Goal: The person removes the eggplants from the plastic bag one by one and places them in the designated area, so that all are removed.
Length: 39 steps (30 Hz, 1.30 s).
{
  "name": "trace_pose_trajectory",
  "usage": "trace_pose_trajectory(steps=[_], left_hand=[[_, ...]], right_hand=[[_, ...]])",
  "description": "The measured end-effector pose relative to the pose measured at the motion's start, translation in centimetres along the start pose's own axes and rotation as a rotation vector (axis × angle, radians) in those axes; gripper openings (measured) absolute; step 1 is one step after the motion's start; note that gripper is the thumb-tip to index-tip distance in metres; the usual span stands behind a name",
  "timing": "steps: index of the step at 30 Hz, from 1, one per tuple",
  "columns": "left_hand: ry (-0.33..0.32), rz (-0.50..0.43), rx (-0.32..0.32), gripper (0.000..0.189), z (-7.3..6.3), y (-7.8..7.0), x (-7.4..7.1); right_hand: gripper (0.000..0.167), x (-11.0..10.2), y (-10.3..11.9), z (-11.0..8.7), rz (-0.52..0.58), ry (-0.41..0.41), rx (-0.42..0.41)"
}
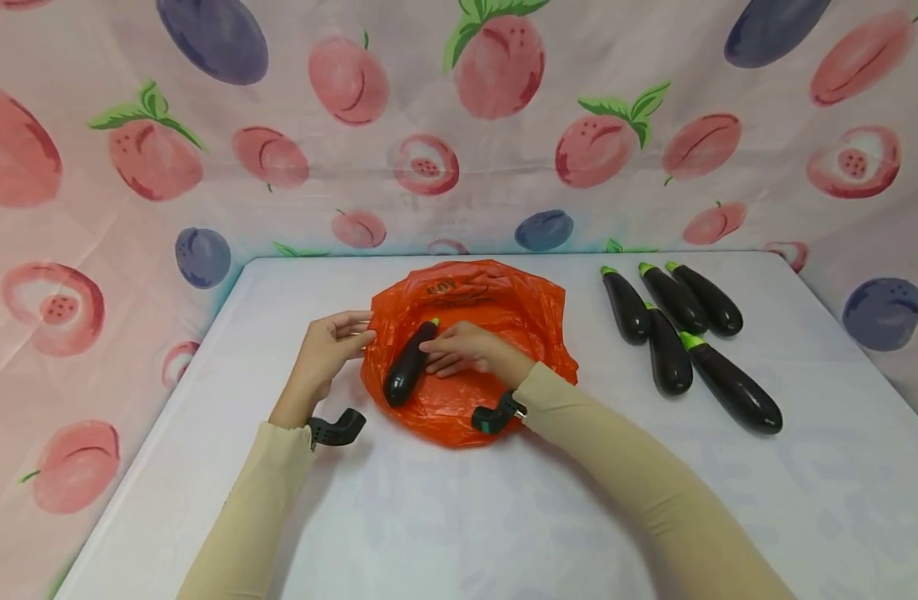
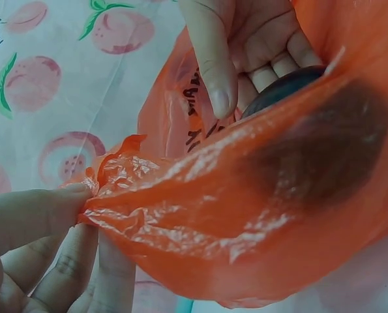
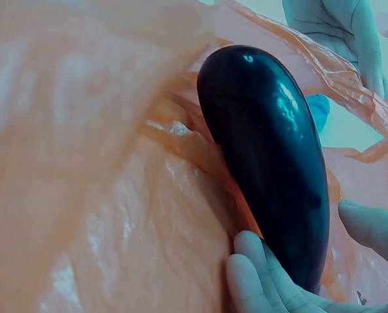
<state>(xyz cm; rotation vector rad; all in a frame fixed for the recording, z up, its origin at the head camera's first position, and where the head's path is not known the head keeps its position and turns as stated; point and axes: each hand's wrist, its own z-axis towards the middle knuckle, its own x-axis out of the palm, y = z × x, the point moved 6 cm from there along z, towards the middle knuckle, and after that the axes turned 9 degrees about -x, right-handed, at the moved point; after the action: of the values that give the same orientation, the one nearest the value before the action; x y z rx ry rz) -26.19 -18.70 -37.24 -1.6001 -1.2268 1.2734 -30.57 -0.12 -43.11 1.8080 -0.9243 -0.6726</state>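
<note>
A crumpled orange-red plastic bag [image 1: 496, 333] lies spread on the white table with its mouth open. At the bag's left rim is the left hand [image 1: 327, 346]; in the left wrist view its thumb and fingers pinch the gathered plastic edge. A dark, glossy eggplant [image 1: 406, 367] with a green stem end lies tilted inside the bag's left part. The right hand [image 1: 474, 350] reaches over the bag beside the stem end. In the right wrist view its fingers [image 3: 246, 280] lie along the eggplant's narrow end, while the thumb stands apart from it.
Several more eggplants [image 1: 732, 387] lie grouped on the table [image 1: 826, 517] to the right of the bag. Behind the table hangs a fruit-printed cloth [image 1: 279, 208]. Each wrist wears a small black camera.
</note>
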Motion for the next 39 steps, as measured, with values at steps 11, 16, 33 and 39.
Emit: trace_pose_trajectory(steps=[11, 16, 33, 39], left_hand=[[-0.007, 0.014, -0.01, 0.039, 0.1, 0.2, -0.1], [-0.012, 0.022, -0.011, 0.038, 0.2, 0.2, -0.1], [-0.016, 0.044, -0.033, 0.038, 0.5, 0.5, -0.1], [-0.017, 0.035, -0.026, 0.038, 0.3, 0.4, -0.1]], right_hand=[[0.04, 0.9, -0.2, 0.5, 0.086, -0.063, -0.008], [0.043, 1.1, -0.1, 0.5, 0.11, -0.073, -0.021], [0.043, 1.3, -0.2, 1.2, 0.177, -0.046, -0.085], [0.045, 1.4, -0.4, 1.1, 0.208, -0.003, -0.071]])
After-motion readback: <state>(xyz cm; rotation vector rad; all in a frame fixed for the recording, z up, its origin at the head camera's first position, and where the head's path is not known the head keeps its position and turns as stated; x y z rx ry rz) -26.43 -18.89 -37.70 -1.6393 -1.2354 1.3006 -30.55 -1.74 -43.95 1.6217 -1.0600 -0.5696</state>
